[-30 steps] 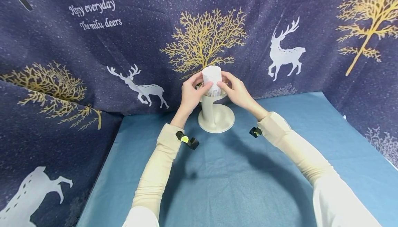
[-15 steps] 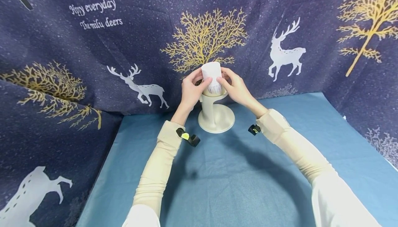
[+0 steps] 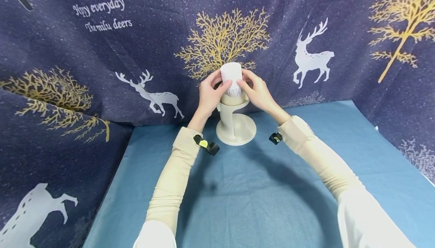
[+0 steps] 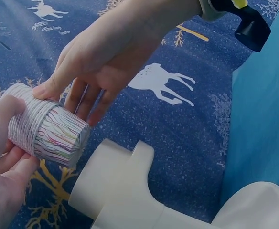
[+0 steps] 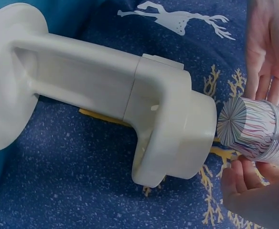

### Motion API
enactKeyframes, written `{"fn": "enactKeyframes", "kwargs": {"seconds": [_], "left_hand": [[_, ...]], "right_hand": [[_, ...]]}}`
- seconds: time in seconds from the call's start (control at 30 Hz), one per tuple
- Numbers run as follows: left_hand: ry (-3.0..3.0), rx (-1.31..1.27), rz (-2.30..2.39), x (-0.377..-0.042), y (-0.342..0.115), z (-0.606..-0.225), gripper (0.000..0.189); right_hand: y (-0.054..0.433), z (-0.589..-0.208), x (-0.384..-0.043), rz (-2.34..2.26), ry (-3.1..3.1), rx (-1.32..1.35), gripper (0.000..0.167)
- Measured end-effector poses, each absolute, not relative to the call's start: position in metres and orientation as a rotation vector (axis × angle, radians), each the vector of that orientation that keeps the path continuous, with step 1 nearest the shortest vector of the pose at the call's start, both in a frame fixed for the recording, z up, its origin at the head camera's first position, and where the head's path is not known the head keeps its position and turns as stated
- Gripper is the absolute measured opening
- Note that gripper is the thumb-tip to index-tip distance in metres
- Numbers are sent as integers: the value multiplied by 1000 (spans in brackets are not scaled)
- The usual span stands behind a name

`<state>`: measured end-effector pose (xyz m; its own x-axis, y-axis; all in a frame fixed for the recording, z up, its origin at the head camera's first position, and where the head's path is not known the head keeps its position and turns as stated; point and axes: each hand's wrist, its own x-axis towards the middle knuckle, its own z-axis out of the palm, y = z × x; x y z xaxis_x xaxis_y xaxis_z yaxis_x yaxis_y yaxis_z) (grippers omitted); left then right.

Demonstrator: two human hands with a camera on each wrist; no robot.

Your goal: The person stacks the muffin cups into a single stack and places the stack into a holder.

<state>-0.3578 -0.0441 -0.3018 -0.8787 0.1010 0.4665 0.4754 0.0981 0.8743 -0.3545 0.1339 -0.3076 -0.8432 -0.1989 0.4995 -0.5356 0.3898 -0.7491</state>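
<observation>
Between both hands is a white stack of nested paper cups (image 3: pixel 232 77), with ridged rims and a pleated bottom. Thin coloured squiggles show on its lower side in the wrist views. My left hand (image 3: pixel 208 94) grips one side, thumb in front and fingers behind, while my right hand (image 3: pixel 259 94) grips the opposite side the same way. Just below stands a cream stand (image 3: pixel 227 121) with a round base, one post and a ring-shaped top carrying a short cylinder (image 5: pixel 197 133). A small gap separates the stack's bottom (image 5: pixel 232 125) from the cylinder's end (image 4: pixel 99 176).
A blue cloth (image 3: pixel 258 199) covers the table under the stand. Close behind hangs a dark blue curtain (image 3: pixel 163 51) with deer and gold trees. Each wrist carries a small black camera mount, the left one (image 3: pixel 212 148) with a yellow patch.
Both hands have risen with the stack of paper cups, lifting it away from the stand. More of the cylinder shows under it now. The stand has stayed put.
</observation>
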Motion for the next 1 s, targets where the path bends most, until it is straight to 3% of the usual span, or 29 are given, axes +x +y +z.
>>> {"fn": "enactKeyframes", "kwargs": {"seconds": [0.47, 1.0], "left_hand": [[-2127, -616, -1811, -370, -43, -301, 57], [-2326, -483, -1568, -378, -40, -314, 62]], "right_hand": [[132, -308, -366, 1397, -2312, 619, 47], [135, -325, -375, 1277, -2417, 611, 48]]}}
